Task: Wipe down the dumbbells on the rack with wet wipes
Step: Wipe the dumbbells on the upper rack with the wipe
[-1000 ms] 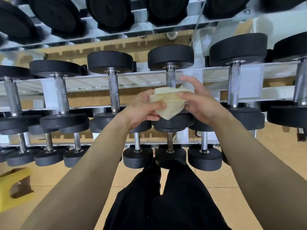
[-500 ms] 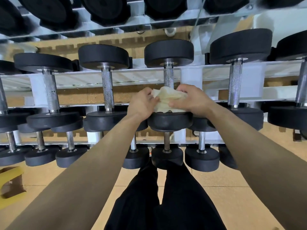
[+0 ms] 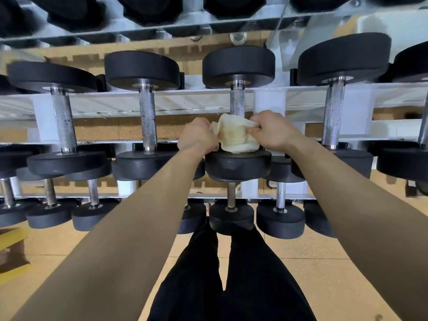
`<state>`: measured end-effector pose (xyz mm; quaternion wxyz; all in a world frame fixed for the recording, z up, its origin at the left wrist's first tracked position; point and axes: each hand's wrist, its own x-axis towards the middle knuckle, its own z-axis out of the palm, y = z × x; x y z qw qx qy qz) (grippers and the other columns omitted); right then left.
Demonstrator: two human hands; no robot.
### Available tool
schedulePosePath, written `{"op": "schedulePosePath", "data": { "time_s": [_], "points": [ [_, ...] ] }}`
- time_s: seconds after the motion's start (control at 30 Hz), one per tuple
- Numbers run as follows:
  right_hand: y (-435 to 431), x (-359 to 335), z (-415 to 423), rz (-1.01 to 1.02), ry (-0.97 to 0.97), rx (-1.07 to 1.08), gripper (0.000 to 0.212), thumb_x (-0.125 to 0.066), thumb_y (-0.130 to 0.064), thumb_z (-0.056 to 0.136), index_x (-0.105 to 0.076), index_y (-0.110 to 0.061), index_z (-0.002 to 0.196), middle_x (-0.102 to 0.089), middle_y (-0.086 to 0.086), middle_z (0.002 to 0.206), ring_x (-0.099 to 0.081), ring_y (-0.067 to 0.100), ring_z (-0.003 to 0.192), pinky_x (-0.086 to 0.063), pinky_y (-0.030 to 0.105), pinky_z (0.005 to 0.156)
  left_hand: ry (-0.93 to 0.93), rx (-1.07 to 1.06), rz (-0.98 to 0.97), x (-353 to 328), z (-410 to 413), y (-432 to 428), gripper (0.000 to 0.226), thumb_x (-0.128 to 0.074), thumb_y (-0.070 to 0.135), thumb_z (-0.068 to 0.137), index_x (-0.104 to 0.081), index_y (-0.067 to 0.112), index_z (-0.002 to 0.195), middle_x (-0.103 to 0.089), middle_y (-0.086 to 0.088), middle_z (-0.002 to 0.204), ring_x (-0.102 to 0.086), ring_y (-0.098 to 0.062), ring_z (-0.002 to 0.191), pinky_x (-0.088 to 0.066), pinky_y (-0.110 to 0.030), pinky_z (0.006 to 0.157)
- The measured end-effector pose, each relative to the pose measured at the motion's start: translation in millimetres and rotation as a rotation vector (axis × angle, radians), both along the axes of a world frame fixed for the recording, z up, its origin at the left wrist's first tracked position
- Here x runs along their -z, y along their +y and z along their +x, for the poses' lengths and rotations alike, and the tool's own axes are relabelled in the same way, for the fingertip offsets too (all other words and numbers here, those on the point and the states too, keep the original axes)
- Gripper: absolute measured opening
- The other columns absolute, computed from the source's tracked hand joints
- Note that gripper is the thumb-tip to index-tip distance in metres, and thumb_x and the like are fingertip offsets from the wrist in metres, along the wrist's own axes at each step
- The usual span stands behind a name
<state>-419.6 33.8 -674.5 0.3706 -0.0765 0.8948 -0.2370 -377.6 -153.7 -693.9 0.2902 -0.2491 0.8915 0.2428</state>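
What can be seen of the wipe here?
The wipe is a cream-coloured, soft-looking sheet, crumpled into a wad. It sits bunched against the lower end of a knurled dumbbell handle, hiding that part, and its bottom rests on the black head below. The left hand grips its left side; the right hand pinches its upper right corner. Whether it goes fully round the handle cannot be told.

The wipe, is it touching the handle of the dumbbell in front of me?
Touching. The head view shows the wipe wrapped round the lower end of the handle, gripped by the left hand and right hand.
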Motion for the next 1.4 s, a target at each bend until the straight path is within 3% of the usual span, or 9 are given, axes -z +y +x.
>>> {"op": "schedulePosePath", "data": {
  "time_s": [0.23, 0.33, 0.5, 0.63, 0.73, 0.87, 1.13, 1.3, 1.4],
  "points": [
    [0, 16, -2, 0.222, 0.014, -0.09, 0.004, -0.054, -0.012, 0.099, -0.053, -0.008, 0.098, -0.056, 0.022, 0.114, -0.05, 0.033, 0.095, -0.04, 0.034, 0.076, 0.016, 0.179, 0.166, -11, -11, 4, 0.011, -0.064, 0.023, 0.092, -0.053, 0.022, 0.091, -0.06, -0.004, 0.095, -0.059, -0.028, 0.096, -0.038, -0.031, 0.073],
    [-1, 5, -13, 0.202, 0.063, -0.096, 0.011, -0.056, -0.014, 0.097, -0.056, -0.009, 0.086, -0.057, 0.014, 0.098, -0.053, 0.034, 0.094, -0.039, 0.031, 0.073, 0.001, 0.252, 0.035, -9, -4, -4, 0.02, -0.063, 0.038, 0.096, -0.056, 0.019, 0.099, -0.06, -0.004, 0.098, -0.056, -0.027, 0.09, -0.038, -0.034, 0.072],
    [-7, -12, -15, 0.068, 0.034, -0.083, 0.036, -0.062, -0.027, 0.099, -0.052, -0.015, 0.067, -0.048, 0.0, 0.069, -0.05, 0.026, 0.082, -0.031, 0.03, 0.062, 0.043, 0.262, -0.251, -11, -12, -1, 0.025, -0.059, 0.019, 0.094, -0.059, 0.01, 0.117, -0.065, -0.014, 0.117, -0.063, -0.035, 0.106, -0.042, -0.038, 0.071],
    [-4, 6, -19, 0.195, 0.093, -0.059, 0.012, -0.058, -0.02, 0.098, -0.059, -0.009, 0.094, -0.06, 0.014, 0.1, -0.058, 0.035, 0.1, -0.046, 0.033, 0.077, 0.157, 0.138, 0.023, -22, -31, 2, 0.014, -0.061, 0.028, 0.095, -0.057, 0.017, 0.104, -0.064, -0.007, 0.103, -0.062, -0.031, 0.1, -0.042, -0.033, 0.074],
    [-3, 9, -24, 0.206, 0.137, 0.095, 0.026, -0.054, -0.017, 0.097, -0.063, -0.008, 0.119, -0.06, 0.019, 0.124, -0.059, 0.036, 0.109, -0.047, 0.034, 0.082, 0.169, 0.124, 0.071, -23, -33, -3, 0.017, -0.063, 0.037, 0.094, -0.056, 0.021, 0.097, -0.063, -0.003, 0.096, -0.058, -0.028, 0.091, -0.045, -0.033, 0.075],
    [-15, 2, -26, 0.047, 0.256, 0.171, 0.017, -0.048, -0.008, 0.095, -0.061, -0.013, 0.086, -0.061, 0.019, 0.102, -0.054, 0.036, 0.108, -0.04, 0.028, 0.079, 0.12, 0.021, -0.156, -7, -25, -8, 0.022, -0.059, 0.025, 0.095, -0.06, 0.011, 0.113, -0.06, -0.01, 0.101, -0.061, -0.033, 0.098, -0.045, -0.036, 0.075],
    [3, 10, -21, 0.2, 0.216, 0.311, 0.008, -0.047, -0.003, 0.093, -0.053, -0.009, 0.095, -0.06, 0.023, 0.119, -0.05, 0.033, 0.093, -0.038, 0.032, 0.077, 0.343, -0.196, 0.185, -23, -19, 4, 0.01, -0.058, 0.03, 0.098, -0.057, 0.021, 0.095, -0.06, 0.008, 0.079, -0.059, -0.018, 0.081, -0.046, -0.03, 0.073],
    [-10, -9, 5, 0.087, 0.192, 0.187, 0.014, -0.047, -0.01, 0.095, -0.055, -0.01, 0.084, -0.056, 0.014, 0.091, -0.055, 0.036, 0.089, -0.038, 0.03, 0.071, 0.101, -0.091, -0.089, -18, 7, 1, 0.021, -0.054, 0.026, 0.098, -0.069, 0.011, 0.103, -0.069, -0.008, 0.099, -0.063, -0.032, 0.094, -0.039, -0.032, 0.07],
    [-16, -26, 25, -0.045, 0.169, 0.394, 0.023, -0.05, -0.012, 0.094, -0.049, -0.013, 0.07, -0.053, 0.005, 0.076, -0.049, 0.027, 0.072, -0.035, 0.028, 0.066, 0.159, -0.197, -0.011, -36, 13, -2, 0.017, -0.056, 0.024, 0.095, -0.066, 0.016, 0.106, -0.066, -0.004, 0.102, -0.055, -0.025, 0.089, -0.039, -0.031, 0.073]
  ]
}}
